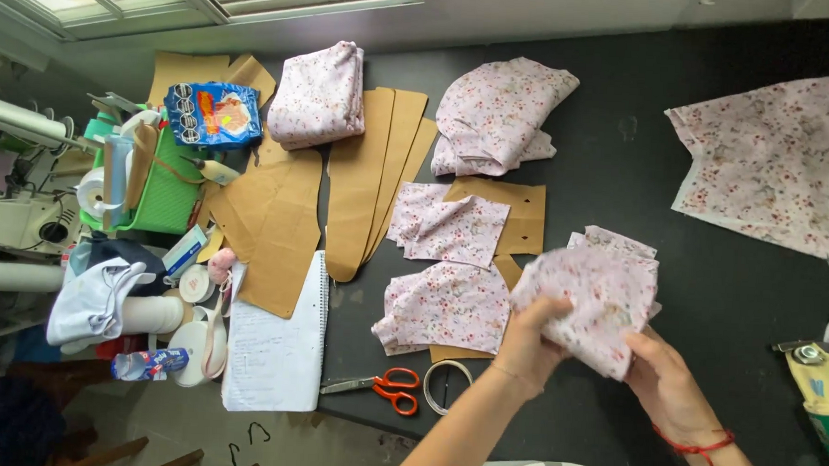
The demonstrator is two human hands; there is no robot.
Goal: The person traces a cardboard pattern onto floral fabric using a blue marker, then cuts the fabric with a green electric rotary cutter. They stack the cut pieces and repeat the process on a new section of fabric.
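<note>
Head view, floral fabric piece (590, 301) gripped between both hands, left (529, 345), right (662, 379)

fabric stack (590, 301): cut pieces, pale pink with small floral print
state: several layers bunched together, edges uneven, soft folds
pose: lifted off the dark table, tilted toward the camera
position: right of centre, just right of the flat floral pieces
layer count: probably three or four, can't tell exactly
</note>
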